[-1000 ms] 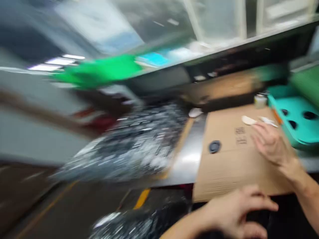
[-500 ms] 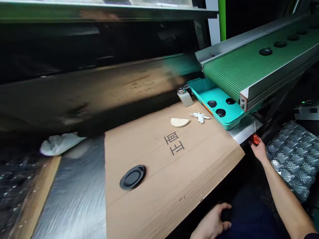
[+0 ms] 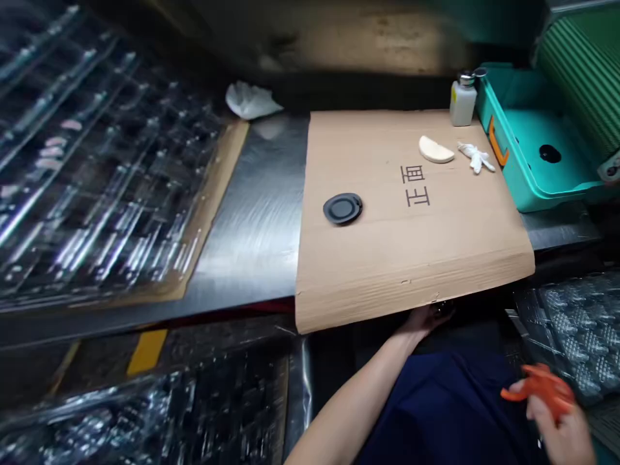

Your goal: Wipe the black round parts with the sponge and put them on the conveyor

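My right hand (image 3: pixel 564 431), at the lower right, is closed round an orange air blow gun (image 3: pixel 551 389), both blurred by motion. My left hand (image 3: pixel 425 318) lies in shadow against the front edge of the cardboard sheets (image 3: pixel 358 271). Its fingers curl round a small black plastic part (image 3: pixel 443 309), of which little shows. On top of the cardboard rests a round black plastic lid (image 3: pixel 343 208), beyond my left hand and touched by neither hand.
Behind lie a cream half-round pad (image 3: pixel 434 150), a crumpled white scrap (image 3: pixel 477 158) and a pump bottle (image 3: pixel 463 100). A teal tray (image 3: pixel 537 194) holding a black part stands beneath the green conveyor (image 3: pixel 581 71). Clear plastic trays (image 3: pixel 97 161) flank the metal bench (image 3: pixel 256 213).
My view has swung left and down. The orange blow gun, held near the bench corner before, is now close to my body in my right hand. My left hand has moved to the cardboard's front edge.
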`<state>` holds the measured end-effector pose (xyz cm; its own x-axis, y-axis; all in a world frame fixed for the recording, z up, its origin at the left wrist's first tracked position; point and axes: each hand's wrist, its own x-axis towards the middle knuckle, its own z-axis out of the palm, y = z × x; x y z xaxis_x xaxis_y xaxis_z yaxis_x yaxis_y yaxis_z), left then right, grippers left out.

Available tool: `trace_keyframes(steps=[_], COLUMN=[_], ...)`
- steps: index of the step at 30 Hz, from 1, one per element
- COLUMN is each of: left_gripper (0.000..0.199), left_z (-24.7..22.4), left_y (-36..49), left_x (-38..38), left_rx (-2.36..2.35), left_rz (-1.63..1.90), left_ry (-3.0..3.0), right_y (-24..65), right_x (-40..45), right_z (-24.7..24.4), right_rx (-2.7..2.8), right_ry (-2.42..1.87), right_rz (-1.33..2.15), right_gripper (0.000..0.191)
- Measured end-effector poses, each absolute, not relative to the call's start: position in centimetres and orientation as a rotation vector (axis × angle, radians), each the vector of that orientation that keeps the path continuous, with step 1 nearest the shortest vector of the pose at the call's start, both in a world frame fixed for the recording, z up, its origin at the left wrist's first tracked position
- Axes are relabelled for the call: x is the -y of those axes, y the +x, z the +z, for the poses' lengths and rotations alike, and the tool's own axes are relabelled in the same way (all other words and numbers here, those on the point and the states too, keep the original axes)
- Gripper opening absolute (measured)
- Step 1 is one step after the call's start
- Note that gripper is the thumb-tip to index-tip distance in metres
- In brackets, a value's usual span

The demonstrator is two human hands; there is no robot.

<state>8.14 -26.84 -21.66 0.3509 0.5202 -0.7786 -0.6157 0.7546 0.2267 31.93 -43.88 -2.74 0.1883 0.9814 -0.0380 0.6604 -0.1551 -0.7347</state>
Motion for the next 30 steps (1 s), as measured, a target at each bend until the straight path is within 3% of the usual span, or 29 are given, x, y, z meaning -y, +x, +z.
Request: trace_keyframes(steps=[3, 8, 15, 19, 24, 30], left_gripper=[0.023, 0.032, 0.047, 0.045, 0.046, 0.037], left_z=[-21.4, -20.9, -20.0, -19.8, -19.8, -20.2], left_y=[8.7, 8.6, 9.1, 9.5, 9.3, 8.3], left_x=[26.6, 27.2, 28.3, 28.8, 28.4, 27.2], left_rx=[-0.978, -1.037, -1.090, -1.082, -1.094, -1.059], left_rz=[0.766, 0.731, 0.863, 0.898, 0.921, 0.878], left_ry=[-0.112, 0.021, 0.406, 0.661, 0.565, 0.027], right_y=[29.9, 27.6, 27.5, 27.3, 26.8, 27.0], right_x=[44.8, 44.2, 42.7, 41.8, 41.6, 42.0], right_z=[-6.5, -9.8, -7.0, -6.1, -5.9, -6.3], right_rx=[1.887, 2.214, 2.220, 2.276, 2.267, 2.347], right_ry=[-2.005, -2.063, -2.156, -2.222, -2.240, -2.197], right_rz=[0.953, 0.596, 0.679, 0.676, 0.719, 0.690], right_gripper=[0.035, 0.042, 0.039, 0.039, 0.037, 0.040])
